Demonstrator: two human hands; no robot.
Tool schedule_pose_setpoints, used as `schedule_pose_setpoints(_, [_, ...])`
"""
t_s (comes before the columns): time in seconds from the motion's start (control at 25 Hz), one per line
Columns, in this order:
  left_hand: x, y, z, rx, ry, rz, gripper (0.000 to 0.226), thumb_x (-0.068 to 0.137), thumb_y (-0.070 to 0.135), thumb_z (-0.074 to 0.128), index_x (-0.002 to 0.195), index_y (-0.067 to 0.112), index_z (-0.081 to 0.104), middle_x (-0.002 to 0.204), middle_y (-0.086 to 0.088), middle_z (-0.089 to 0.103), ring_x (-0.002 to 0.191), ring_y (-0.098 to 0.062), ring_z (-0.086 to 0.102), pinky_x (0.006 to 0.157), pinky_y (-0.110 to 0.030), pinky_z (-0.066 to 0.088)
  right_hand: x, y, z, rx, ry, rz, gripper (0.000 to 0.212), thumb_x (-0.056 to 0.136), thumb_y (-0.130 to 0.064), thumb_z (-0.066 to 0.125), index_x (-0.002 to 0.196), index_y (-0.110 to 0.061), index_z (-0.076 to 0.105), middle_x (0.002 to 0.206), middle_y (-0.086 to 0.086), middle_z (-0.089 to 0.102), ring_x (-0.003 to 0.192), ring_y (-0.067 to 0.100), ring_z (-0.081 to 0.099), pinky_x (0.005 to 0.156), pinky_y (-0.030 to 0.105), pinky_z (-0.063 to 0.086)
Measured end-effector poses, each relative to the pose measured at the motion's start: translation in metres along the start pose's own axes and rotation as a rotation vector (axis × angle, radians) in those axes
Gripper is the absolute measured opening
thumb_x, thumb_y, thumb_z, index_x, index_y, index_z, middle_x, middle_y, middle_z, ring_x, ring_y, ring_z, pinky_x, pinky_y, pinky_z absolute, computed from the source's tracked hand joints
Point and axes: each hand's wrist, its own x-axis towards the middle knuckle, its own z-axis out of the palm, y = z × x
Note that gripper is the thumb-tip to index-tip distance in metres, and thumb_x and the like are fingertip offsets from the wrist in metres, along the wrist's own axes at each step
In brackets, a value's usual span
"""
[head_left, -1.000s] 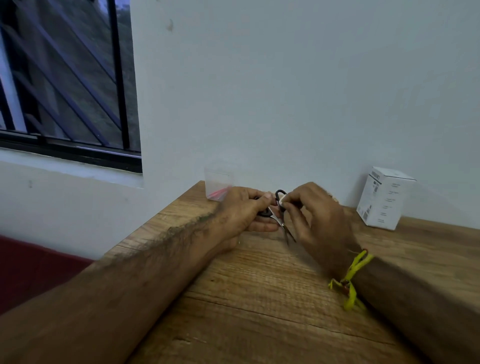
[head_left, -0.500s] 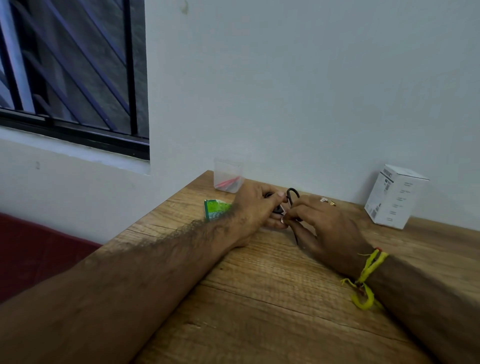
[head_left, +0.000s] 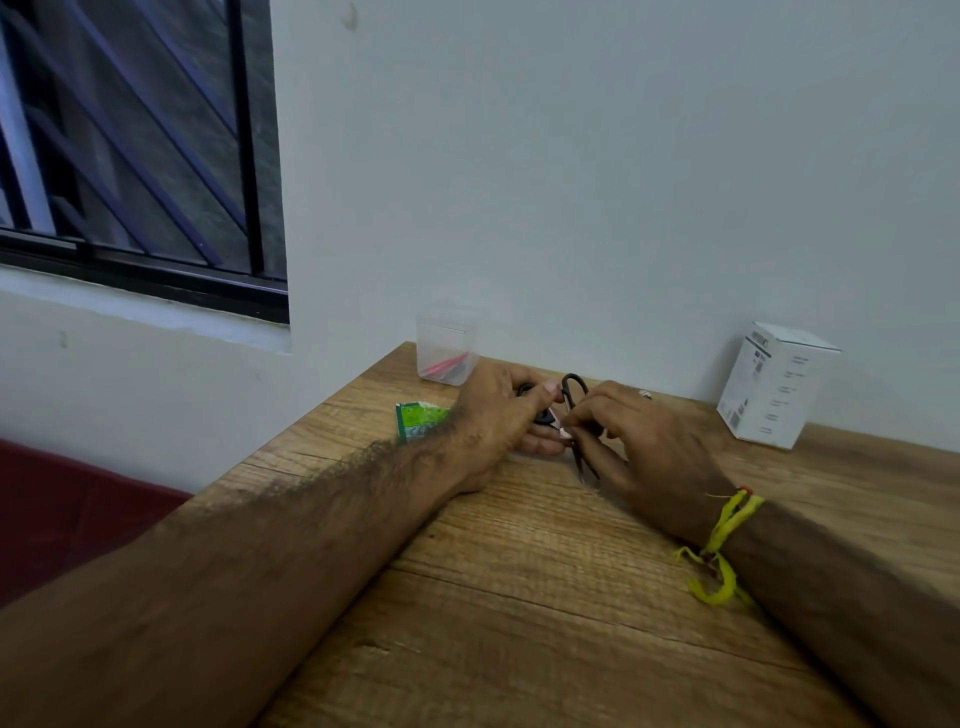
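Both my forearms lie on the desk (head_left: 519, 597) and my hands meet near its far edge, by the wall. My left hand (head_left: 498, 415) curls round one black handle of the small scissors (head_left: 575, 384), thumb on top. My right hand (head_left: 644, 441) pinches them just below the handles, fingers bent. Each grip is therefore closed on the scissors, which lie between the two hands. One handle loop stands free above my fingers, and the blade tips poke out under the right palm, at or just above the wood. I judge the work barely begun: the tool is in hand, but I see nothing cut. I cannot tell whether something small sits between my fingertips.
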Motion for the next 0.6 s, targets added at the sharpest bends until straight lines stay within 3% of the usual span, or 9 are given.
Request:
schedule_pose_setpoints(0.2, [0.002,-0.003,-0.002,-0.011,-0.014,-0.011,0.021,0.1,0.012,0.06,0.108,-0.006,0.068,0.087,-0.026,0.073,0.062,-0.026,0.074,0.058,-0.035,0.064,0.0,-0.003,-0.001,0.011,-0.006,0.025,0.006,0.093,-0.018,0.059,0.092,-0.015,0.065,0.088,-0.006,0.058,0.078,0.009,0.053,0.068,0.029,0.046])
schedule_pose_setpoints(0.28, [0.003,-0.002,-0.002,-0.016,-0.028,-0.023,0.021,0.101,0.011,0.059,0.108,-0.007,0.067,0.09,-0.028,0.074,0.064,-0.028,0.074,0.059,-0.036,0.064,-0.002,-0.002,-0.008,0.056,0.174,0.143,0.004,0.092,-0.011,0.065,0.089,-0.013,0.065,0.083,-0.006,0.059,0.074,0.007,0.054,0.065,0.024,0.045])
schedule_pose_setpoints(0.36, [0.002,-0.002,-0.002,-0.016,-0.038,-0.032,0.021,0.101,0.011,0.058,0.108,-0.006,0.066,0.092,-0.029,0.073,0.063,-0.029,0.074,0.058,-0.035,0.064,-0.006,-0.001,-0.016,0.11,0.302,0.264,0.004,0.091,-0.011,0.067,0.089,-0.015,0.067,0.081,-0.007,0.063,0.074,0.008,0.059,0.064,0.028,0.05])
schedule_pose_setpoints(0.6, [0.006,-0.003,-0.001,-0.015,-0.06,-0.038,0.018,0.099,0.013,0.061,0.107,-0.003,0.066,0.091,-0.024,0.074,0.059,-0.024,0.074,0.052,-0.029,0.061,-0.015,-0.007,-0.014,-0.038,0.084,0.066,0.01,0.085,-0.008,0.074,0.089,-0.016,0.07,0.078,-0.007,0.066,0.069,0.008,0.058,0.066,0.024,0.047])
